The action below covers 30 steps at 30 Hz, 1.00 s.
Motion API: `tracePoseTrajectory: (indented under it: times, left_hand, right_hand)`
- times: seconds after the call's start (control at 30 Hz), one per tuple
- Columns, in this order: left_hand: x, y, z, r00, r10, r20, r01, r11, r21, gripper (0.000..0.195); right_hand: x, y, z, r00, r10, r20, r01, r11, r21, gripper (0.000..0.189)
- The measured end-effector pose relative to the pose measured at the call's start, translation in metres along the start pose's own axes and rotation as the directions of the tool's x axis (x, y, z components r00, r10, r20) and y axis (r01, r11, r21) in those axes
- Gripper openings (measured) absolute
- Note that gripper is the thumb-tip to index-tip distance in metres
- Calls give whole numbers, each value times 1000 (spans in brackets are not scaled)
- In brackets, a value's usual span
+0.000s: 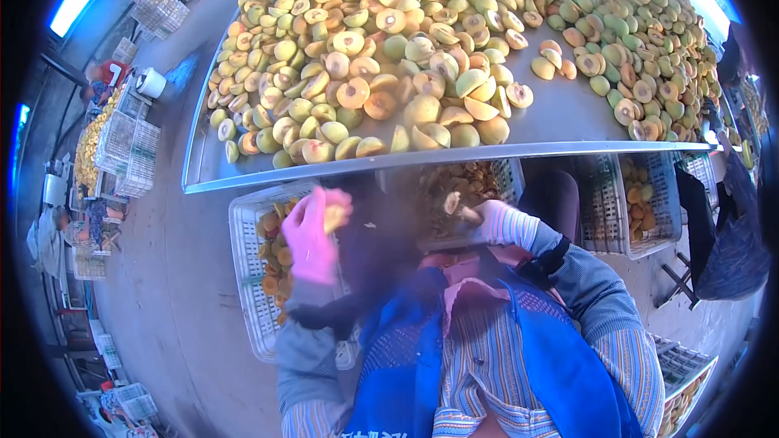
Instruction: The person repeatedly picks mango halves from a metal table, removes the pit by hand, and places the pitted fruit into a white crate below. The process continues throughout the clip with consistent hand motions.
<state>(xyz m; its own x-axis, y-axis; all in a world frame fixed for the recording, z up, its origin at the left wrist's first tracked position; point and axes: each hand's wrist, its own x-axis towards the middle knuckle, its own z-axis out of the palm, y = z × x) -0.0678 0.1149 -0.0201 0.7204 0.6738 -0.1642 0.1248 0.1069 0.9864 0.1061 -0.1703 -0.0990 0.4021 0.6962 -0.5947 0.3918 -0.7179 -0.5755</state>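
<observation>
My left hand (311, 234), in a pink glove and blurred by motion, is closed on a yellow fruit half (335, 218) above a white plastic basket (243, 280) that holds more fruit halves. In a striped knit glove, my right hand (502, 223) grips a small tool, blurred, whose kind I cannot tell. At the tool's end a brown fruit pit (451, 202) shows, over a container of brown pits and scraps (459, 179). Halved peach-like fruits (350, 94) are heaped on the metal table (365, 164) in front of me, many with cut faces up.
The table's raised metal rim runs just beyond my hands. A second basket of fruit halves (672, 219) stands under it at the right, near a folding stool (678, 283). Another basket (684, 371) is at the lower right. Other people sit beside a fruit-laden table (91, 146) at the far left.
</observation>
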Motion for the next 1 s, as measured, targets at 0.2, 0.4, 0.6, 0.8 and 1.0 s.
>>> tracePoseTrajectory:
  times: [0.2,0.4,0.6,0.8,1.0]
  left_hand:
    - [92,-3,-44,787,615,49,-312,329,891,56]
    - [221,24,55,827,506,243,-237,-78,968,79]
    - [235,0,83,860,287,423,-393,-156,906,71]
    - [190,16,65,889,276,365,-402,852,336,31]
    - [88,23,84,948,128,291,92,766,-636,35]
  right_hand:
    - [23,40,-2,944,134,-303,-172,980,-104,40]
    - [30,30,9,958,91,-271,-130,983,-128,43]
    - [32,21,13,972,12,-236,-39,993,-110,44]
    - [4,-35,-30,947,-22,-321,17,1000,-18,49]
    - [-23,-76,-31,805,-189,-562,300,948,110,46]
